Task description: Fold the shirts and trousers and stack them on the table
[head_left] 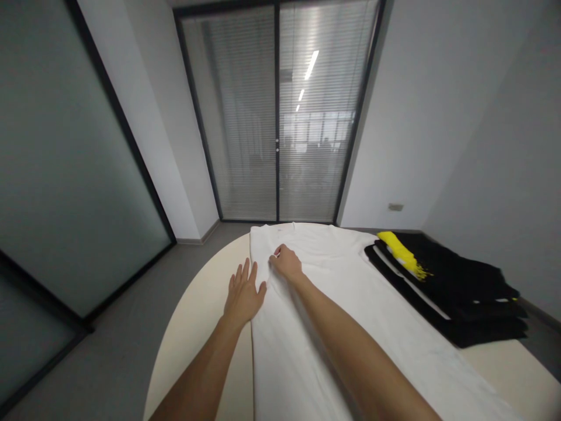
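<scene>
A white garment (333, 304) lies spread flat along a cream round table (197, 327). My left hand (243, 292) rests flat with fingers stretched out, on the table at the garment's left edge, its thumb touching the cloth. My right hand (287, 262) lies just beyond it on the garment, fingers curled and pinching a fold of the white cloth near the left edge.
A stack of folded black clothes (456, 292) with a yellow patch (401, 252) sits on the table's right side, touching the white garment. Glass doors with blinds (278, 117) stand behind the table. Grey floor lies to the left.
</scene>
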`<state>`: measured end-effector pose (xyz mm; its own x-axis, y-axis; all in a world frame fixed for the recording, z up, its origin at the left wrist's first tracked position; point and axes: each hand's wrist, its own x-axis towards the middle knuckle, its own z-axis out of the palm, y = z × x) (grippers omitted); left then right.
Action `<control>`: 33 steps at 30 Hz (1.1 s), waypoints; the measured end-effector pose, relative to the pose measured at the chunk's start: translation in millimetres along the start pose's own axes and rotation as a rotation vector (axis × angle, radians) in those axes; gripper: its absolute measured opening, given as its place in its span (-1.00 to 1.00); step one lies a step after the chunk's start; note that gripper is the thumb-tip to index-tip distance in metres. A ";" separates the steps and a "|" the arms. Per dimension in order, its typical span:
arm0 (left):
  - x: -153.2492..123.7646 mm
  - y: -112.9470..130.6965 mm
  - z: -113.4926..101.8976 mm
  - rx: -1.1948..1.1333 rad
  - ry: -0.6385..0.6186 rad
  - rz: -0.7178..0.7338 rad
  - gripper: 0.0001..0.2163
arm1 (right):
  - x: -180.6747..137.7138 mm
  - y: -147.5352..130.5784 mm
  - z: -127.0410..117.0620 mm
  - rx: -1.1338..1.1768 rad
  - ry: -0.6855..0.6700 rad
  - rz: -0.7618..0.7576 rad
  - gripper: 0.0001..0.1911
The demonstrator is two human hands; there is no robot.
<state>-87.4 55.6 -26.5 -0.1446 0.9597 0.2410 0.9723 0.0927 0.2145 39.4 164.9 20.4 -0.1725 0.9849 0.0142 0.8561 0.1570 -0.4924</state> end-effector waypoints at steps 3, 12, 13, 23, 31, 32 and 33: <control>0.5 -0.5 -2.1 0.005 -0.009 0.027 -0.41 | -7.7 5.0 -0.6 -0.017 0.016 -0.047 -0.66; -1.6 3.5 -8.3 -0.016 -0.071 0.115 -0.48 | -14.6 15.3 -5.3 -0.034 -0.010 -0.136 -0.65; -2.1 3.7 -8.5 -0.018 -0.090 0.114 -0.48 | -14.8 17.0 -7.5 -0.037 -0.022 -0.124 -0.60; -5.9 8.3 -11.1 0.024 -0.123 0.110 -0.47 | -48.0 43.0 -39.2 0.058 -0.218 -0.230 -0.43; -9.5 10.7 -8.9 0.013 -0.114 0.110 -0.47 | -82.6 69.1 -40.8 0.199 -0.331 -0.309 -0.38; -9.7 10.9 -8.3 0.014 -0.111 0.111 -0.47 | -87.6 71.2 -41.3 0.201 -0.313 -0.313 -0.41; -9.9 11.1 -7.7 0.014 -0.110 0.111 -0.47 | -92.6 72.8 -42.1 0.191 -0.281 -0.313 -0.46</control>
<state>-76.7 45.1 -19.2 -0.0162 0.9874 0.1575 0.9838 -0.0124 0.1789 138.3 88.2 19.8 -0.5563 0.8302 -0.0358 0.6410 0.4014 -0.6542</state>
